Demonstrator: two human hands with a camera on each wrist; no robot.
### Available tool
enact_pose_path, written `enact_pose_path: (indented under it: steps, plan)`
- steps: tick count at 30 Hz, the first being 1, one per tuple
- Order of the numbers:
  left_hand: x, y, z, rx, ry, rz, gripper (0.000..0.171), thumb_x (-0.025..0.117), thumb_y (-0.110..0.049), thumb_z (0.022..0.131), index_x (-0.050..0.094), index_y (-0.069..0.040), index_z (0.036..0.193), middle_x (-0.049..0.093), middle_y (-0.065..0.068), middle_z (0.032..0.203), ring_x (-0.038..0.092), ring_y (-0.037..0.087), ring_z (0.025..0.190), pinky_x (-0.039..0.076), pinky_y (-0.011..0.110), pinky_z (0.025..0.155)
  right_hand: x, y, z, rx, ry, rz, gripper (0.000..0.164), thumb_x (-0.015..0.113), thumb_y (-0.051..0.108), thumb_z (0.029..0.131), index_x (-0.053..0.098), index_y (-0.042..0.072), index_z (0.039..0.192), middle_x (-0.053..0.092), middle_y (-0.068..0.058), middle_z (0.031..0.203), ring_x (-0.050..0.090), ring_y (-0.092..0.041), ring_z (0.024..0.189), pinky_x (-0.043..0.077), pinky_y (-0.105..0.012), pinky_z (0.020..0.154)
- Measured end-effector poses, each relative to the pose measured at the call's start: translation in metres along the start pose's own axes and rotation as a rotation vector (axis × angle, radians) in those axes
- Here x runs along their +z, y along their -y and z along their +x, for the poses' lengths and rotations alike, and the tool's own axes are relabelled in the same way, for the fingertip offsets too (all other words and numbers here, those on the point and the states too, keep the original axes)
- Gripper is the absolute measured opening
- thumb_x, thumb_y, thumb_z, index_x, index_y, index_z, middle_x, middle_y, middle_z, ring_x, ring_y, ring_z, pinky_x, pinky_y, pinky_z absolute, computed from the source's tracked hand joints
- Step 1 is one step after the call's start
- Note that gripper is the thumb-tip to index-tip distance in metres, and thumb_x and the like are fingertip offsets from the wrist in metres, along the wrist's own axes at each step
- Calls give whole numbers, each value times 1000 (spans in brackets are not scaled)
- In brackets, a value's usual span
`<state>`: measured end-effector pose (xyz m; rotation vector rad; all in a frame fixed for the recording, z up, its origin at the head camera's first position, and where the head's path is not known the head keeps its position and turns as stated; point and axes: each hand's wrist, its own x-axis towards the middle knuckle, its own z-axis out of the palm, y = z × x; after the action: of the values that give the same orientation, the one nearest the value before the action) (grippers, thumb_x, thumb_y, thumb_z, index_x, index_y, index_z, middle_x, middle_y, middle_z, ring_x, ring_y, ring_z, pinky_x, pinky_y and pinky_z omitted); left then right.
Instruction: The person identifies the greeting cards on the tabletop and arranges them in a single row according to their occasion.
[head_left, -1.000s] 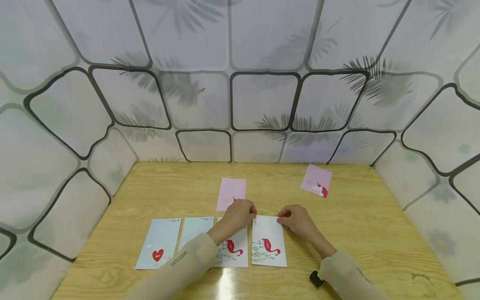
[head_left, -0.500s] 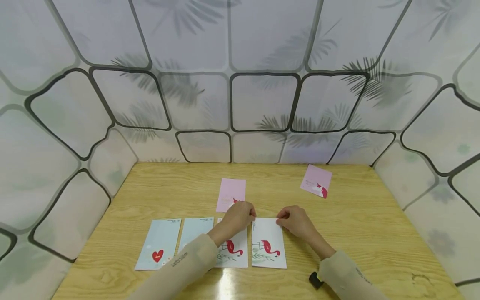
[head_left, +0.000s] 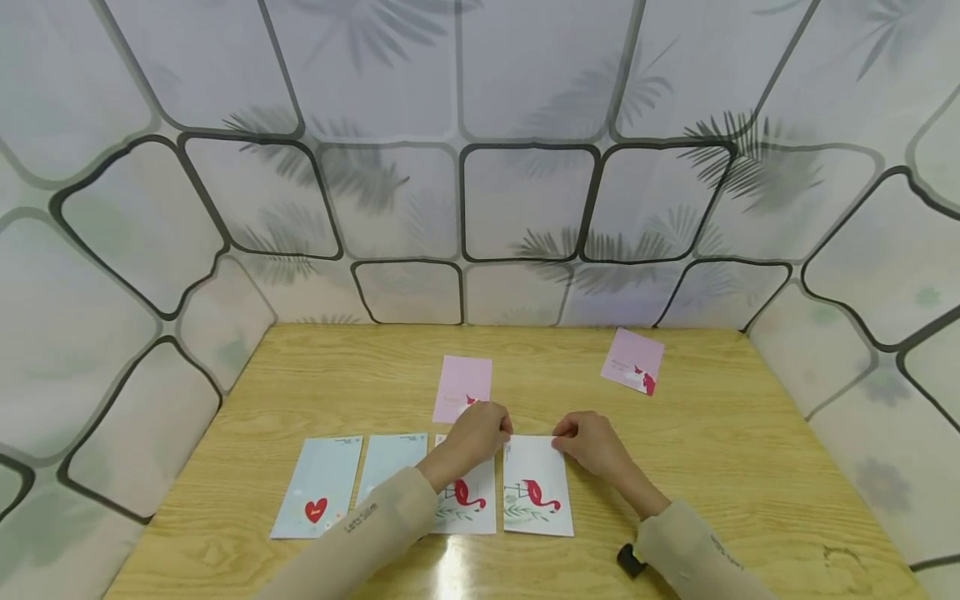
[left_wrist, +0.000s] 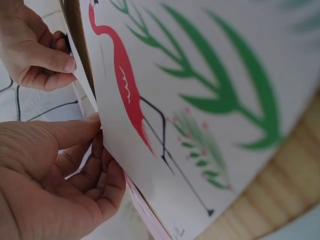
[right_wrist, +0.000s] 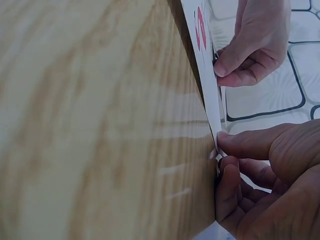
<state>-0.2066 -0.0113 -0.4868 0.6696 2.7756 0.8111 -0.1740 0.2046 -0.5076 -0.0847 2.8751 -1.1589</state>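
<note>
On the wooden table lies a white card with a red flamingo print. My left hand pinches its top left corner between thumb and fingers. At the top right corner, my right hand holds it the same way; the right wrist view shows the thumb on the card's edge. A second flamingo card lies just left of it, partly covered by my left forearm. That card's printed face fills much of the left wrist view.
Two pale blue cards lie further left, the inner one partly under my sleeve. One pink card is just beyond my left hand; another pink card sits tilted at the back right. Patterned fabric walls enclose the wooden table.
The held flamingo card and both hands have shifted very slightly toward the person since one second ago. Both corners stay held, and the other cards stay in place.
</note>
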Motion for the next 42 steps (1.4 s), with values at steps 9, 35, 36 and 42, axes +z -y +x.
enact_pose_path:
  steps: [9,35,36,42]
  plan:
    - [0,-3,-2,24,-17,10,6,76,-1,91,74,-6,88,68,1,82,59,12,73,53,26,70,0,0,0,-20,-6,-17,8,82,5,87,74,7,85,66,2,77,57,-12,72,49,-29,66]
    - [-51,21,2,40,-179,-28,16,73,-7,97,74,-1,112,71,8,102,66,22,93,56,38,83,-23,6,17,25,39,94,24,71,15,98,70,-4,111,70,-9,96,62,-18,78,53,-29,66]
    - [-55,24,2,37,-185,-27,19,73,-8,97,73,-1,114,71,10,104,66,24,95,56,40,85,-24,7,20,20,39,100,26,71,15,98,70,-5,114,70,-10,98,63,-19,80,54,-30,66]
    - [-79,46,7,17,-238,-13,27,71,-9,98,69,2,123,69,15,114,65,29,105,55,42,92,-28,12,45,-60,57,118,37,69,18,100,66,-8,126,70,-14,107,66,-26,92,57,-37,74]
